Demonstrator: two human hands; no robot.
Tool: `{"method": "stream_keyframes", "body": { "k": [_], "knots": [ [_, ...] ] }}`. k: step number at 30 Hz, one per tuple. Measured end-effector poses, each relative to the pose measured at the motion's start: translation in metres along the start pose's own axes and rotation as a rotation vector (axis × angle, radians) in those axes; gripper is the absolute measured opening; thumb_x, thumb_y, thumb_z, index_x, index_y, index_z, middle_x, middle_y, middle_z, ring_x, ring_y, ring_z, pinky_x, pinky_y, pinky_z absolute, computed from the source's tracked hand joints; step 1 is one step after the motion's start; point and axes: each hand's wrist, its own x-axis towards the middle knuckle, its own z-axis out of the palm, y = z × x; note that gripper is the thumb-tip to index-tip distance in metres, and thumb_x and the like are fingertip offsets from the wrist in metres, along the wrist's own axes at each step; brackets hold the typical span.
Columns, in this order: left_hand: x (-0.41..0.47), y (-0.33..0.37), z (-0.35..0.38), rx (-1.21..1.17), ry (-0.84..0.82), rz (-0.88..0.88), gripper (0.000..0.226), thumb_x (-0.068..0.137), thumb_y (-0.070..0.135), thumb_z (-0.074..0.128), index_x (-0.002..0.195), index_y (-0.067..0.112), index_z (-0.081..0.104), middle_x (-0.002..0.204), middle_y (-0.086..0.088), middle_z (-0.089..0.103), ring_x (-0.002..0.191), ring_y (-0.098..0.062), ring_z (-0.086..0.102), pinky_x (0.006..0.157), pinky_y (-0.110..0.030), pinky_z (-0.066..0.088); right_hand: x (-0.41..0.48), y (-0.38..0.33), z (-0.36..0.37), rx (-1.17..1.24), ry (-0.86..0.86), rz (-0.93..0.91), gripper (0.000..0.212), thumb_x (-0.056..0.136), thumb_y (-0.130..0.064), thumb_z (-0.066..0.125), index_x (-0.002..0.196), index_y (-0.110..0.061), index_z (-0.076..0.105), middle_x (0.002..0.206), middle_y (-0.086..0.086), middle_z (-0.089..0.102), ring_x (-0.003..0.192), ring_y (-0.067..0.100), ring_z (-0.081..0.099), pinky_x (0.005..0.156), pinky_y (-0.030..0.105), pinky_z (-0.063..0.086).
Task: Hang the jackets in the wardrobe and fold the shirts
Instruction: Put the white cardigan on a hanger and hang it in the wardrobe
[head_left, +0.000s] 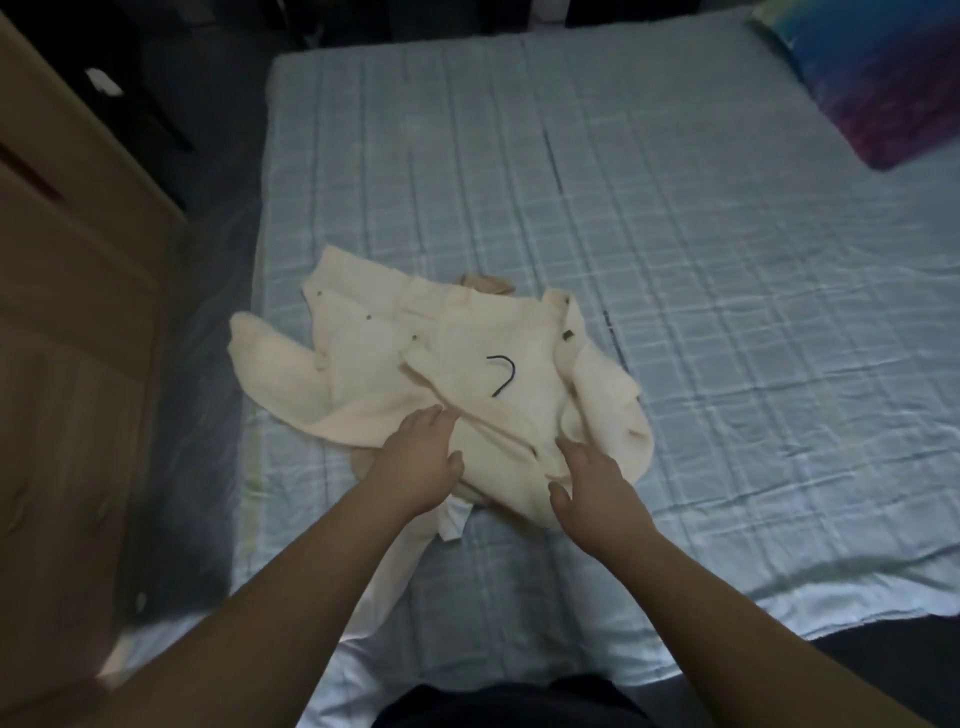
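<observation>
Blue bed (675, 260): cream jacket (467, 332) lies crumpled ahead, hanger hook (503, 375) beyond; my left hand (423, 467) and right hand (592, 488) rest loose-fingered on its near edge, equally close.

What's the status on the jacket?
Left hand and right hand open, at cream jacket. Jacket crumpled on bed, hanger hook showing. Nothing blocking.

Bare arms, dark clothes
Our forearms (311, 571) are bare right down to our left hand (422, 460) and right hand (592, 486); we wear black clothing (511, 701), seen at the bottom edge.
</observation>
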Motion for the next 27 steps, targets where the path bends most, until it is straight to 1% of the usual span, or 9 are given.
{"method": "stream_keyframes", "body": {
  "k": [6, 10, 13, 16, 17, 19, 21, 24, 27],
  "knots": [
    [0.075, -0.015, 0.025, -0.062, -0.111, -0.096, 0.061, 0.093, 0.021, 0.057, 0.149, 0.011, 0.036, 0.153, -0.014, 0.039, 0.14, -0.031, 0.034, 0.114, -0.04, 0.03, 0.087, 0.024, 0.021, 0.059, -0.176, 0.057, 0.064, 0.093, -0.034, 0.055, 0.151, -0.021, 0.033, 0.142, 0.011, 0.049, 0.128, 0.028, 0.048, 0.105, 0.039, 0.041],
    [0.125, -0.026, 0.041, -0.034, -0.147, -0.098, 0.06, 0.09, 0.016, 0.056, 0.148, 0.011, 0.039, 0.151, -0.012, 0.042, 0.14, -0.03, 0.034, 0.114, -0.039, 0.03, 0.143, 0.035, 0.041, 0.103, -0.253, 0.105, 0.063, 0.092, -0.032, 0.058, 0.149, -0.019, 0.035, 0.142, 0.013, 0.05, 0.129, 0.032, 0.048, 0.106, 0.039, 0.039],
    [0.158, -0.035, 0.051, 0.091, -0.162, -0.017, 0.057, 0.091, 0.014, 0.052, 0.147, 0.01, 0.039, 0.15, -0.012, 0.042, 0.142, -0.031, 0.031, 0.117, -0.038, 0.023, 0.177, 0.031, 0.06, 0.147, -0.288, 0.125, 0.061, 0.09, -0.033, 0.059, 0.146, -0.018, 0.038, 0.14, 0.012, 0.05, 0.129, 0.032, 0.049, 0.106, 0.039, 0.039],
    [0.188, -0.041, 0.06, 0.266, -0.275, 0.096, 0.06, 0.091, 0.018, 0.05, 0.148, 0.012, 0.035, 0.156, -0.008, 0.034, 0.148, -0.028, 0.024, 0.121, -0.038, 0.013, 0.198, 0.028, 0.077, 0.15, -0.344, 0.117, 0.059, 0.091, -0.037, 0.057, 0.144, -0.016, 0.041, 0.138, 0.012, 0.049, 0.127, 0.032, 0.049, 0.103, 0.039, 0.04],
    [0.196, -0.043, 0.064, 0.299, -0.325, 0.11, 0.061, 0.09, 0.02, 0.051, 0.149, 0.013, 0.034, 0.157, -0.008, 0.033, 0.148, -0.028, 0.024, 0.121, -0.039, 0.016, 0.204, 0.028, 0.081, 0.136, -0.351, 0.114, 0.058, 0.091, -0.039, 0.057, 0.142, -0.016, 0.042, 0.136, 0.012, 0.048, 0.125, 0.032, 0.05, 0.101, 0.039, 0.04],
    [0.204, -0.046, 0.07, 0.293, -0.39, 0.084, 0.061, 0.088, 0.024, 0.055, 0.146, 0.018, 0.037, 0.153, -0.005, 0.037, 0.141, -0.029, 0.033, 0.114, -0.043, 0.03, 0.213, 0.029, 0.086, 0.137, -0.344, 0.104, 0.055, 0.088, -0.042, 0.06, 0.135, -0.017, 0.046, 0.129, 0.01, 0.051, 0.117, 0.031, 0.053, 0.095, 0.039, 0.043],
    [0.209, -0.049, 0.074, 0.296, -0.376, 0.058, 0.056, 0.087, 0.027, 0.058, 0.141, 0.024, 0.042, 0.144, -0.003, 0.042, 0.127, -0.03, 0.043, 0.103, -0.045, 0.041, 0.218, 0.03, 0.09, 0.174, -0.362, 0.106, 0.054, 0.084, -0.043, 0.064, 0.129, -0.018, 0.046, 0.124, 0.008, 0.055, 0.111, 0.029, 0.057, 0.09, 0.039, 0.047],
    [0.218, -0.053, 0.077, 0.437, -0.349, 0.11, 0.047, 0.087, 0.033, 0.056, 0.133, 0.027, 0.048, 0.133, -0.006, 0.046, 0.116, -0.03, 0.047, 0.093, -0.045, 0.039, 0.22, 0.032, 0.097, 0.139, -0.395, 0.11, 0.053, 0.081, -0.048, 0.066, 0.122, -0.02, 0.049, 0.121, 0.004, 0.056, 0.104, 0.026, 0.058, 0.083, 0.037, 0.048],
    [0.223, -0.056, 0.079, 0.521, -0.383, 0.115, 0.044, 0.087, 0.036, 0.056, 0.129, 0.025, 0.052, 0.127, -0.009, 0.045, 0.114, -0.031, 0.044, 0.092, -0.044, 0.038, 0.219, 0.032, 0.104, 0.086, -0.459, 0.097, 0.046, 0.082, -0.049, 0.064, 0.116, -0.019, 0.054, 0.115, 0.005, 0.061, 0.093, 0.023, 0.056, 0.075, 0.031, 0.039]
  ]
}}
